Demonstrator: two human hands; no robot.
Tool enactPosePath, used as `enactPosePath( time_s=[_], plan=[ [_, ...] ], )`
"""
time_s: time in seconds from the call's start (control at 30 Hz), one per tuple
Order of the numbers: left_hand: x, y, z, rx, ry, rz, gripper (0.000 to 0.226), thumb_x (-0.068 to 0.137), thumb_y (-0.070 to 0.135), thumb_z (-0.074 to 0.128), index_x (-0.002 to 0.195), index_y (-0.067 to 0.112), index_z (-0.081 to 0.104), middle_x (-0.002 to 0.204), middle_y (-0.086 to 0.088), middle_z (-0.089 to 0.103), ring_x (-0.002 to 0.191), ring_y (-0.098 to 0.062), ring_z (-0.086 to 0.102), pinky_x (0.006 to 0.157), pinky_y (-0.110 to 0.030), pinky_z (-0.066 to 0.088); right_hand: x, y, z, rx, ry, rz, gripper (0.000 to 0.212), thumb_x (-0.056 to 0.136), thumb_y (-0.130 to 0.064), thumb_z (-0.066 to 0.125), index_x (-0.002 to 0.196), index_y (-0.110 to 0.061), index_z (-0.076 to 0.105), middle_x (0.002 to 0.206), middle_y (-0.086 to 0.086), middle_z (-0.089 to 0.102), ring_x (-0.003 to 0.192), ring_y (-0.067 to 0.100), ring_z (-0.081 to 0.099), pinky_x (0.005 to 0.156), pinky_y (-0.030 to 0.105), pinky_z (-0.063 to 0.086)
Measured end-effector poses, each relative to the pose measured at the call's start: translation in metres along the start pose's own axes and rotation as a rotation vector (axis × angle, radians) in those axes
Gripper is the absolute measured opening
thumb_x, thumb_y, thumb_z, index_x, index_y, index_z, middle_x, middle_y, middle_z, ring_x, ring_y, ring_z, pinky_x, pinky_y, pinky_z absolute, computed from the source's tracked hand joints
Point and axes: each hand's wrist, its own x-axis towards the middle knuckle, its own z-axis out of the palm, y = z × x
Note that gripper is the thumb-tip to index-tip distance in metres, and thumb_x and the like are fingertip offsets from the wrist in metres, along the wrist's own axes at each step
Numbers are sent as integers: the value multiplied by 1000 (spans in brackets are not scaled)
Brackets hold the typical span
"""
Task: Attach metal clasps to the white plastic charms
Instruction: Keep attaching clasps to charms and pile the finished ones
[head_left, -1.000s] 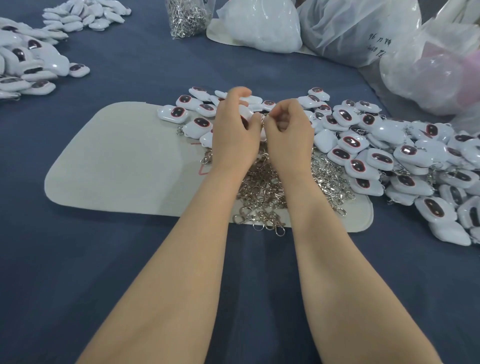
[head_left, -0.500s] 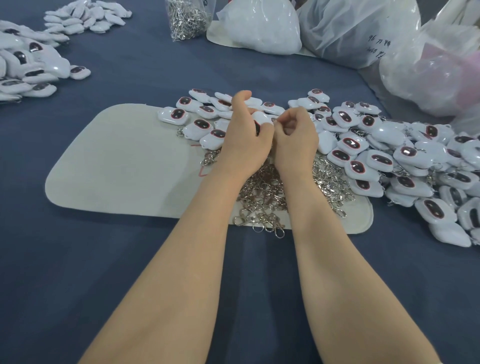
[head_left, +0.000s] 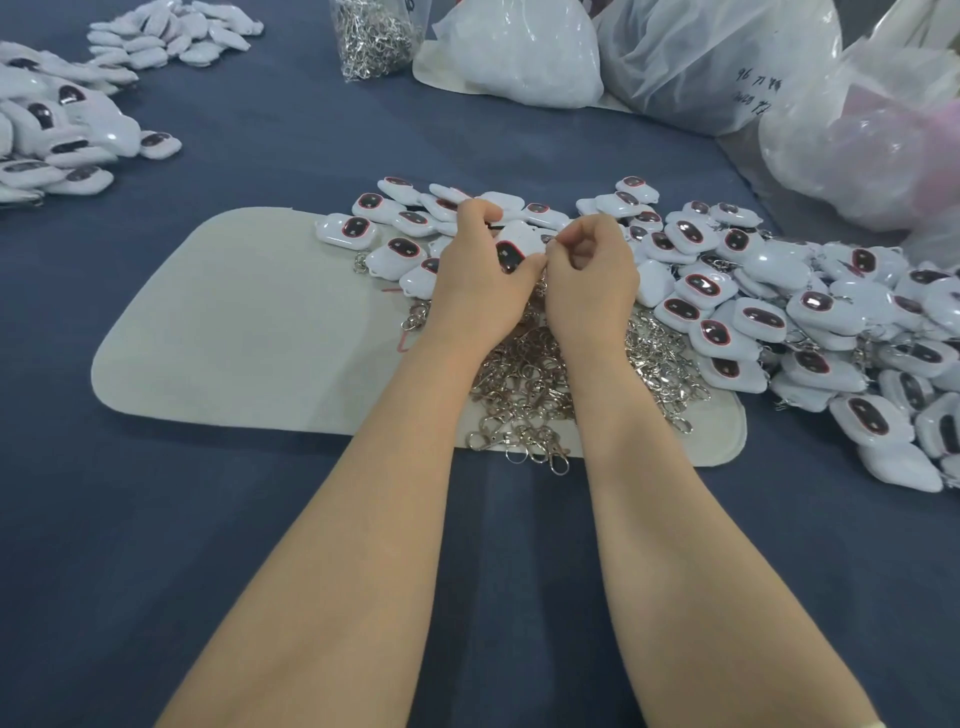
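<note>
My left hand grips a white plastic charm with a dark oval face, held just above the beige mat. My right hand has its fingers curled and pinches something small at the charm's edge; the clasp itself is hidden by the fingers. A heap of loose metal clasps lies on the mat under both wrists. Several white charms are piled to the right and behind the hands.
Another pile of charms lies at the far left and a smaller one at the back. A clear bag of clasps and large plastic bags stand at the back and right on the blue cloth.
Both hands dropped slightly toward me. The left hand turned the charm so its dark face shows between the hands, and the right hand's fingers stay pinched at its edge.
</note>
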Motion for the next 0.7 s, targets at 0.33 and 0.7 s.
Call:
enactPosePath(
  time_s=[0.33,0.7],
  plan=[
    [0,1,-2,-75,48,22,28,86,17,63,111,16,49,100,8,55,92,-13,53,79,-21,40,0,-1,0,-4,11,-15,14,85,-2,54,82,-16,52,69,-16,50,62,-1,46,61,6,38],
    [0,0,0,-46,53,54,26,88,12,58,114,15,55,99,13,51,92,-6,46,73,-10,30,0,1,2,-32,-43,-53,14,87,-1,52,86,-15,52,71,-15,50,65,-1,48,65,9,39]
  ],
)
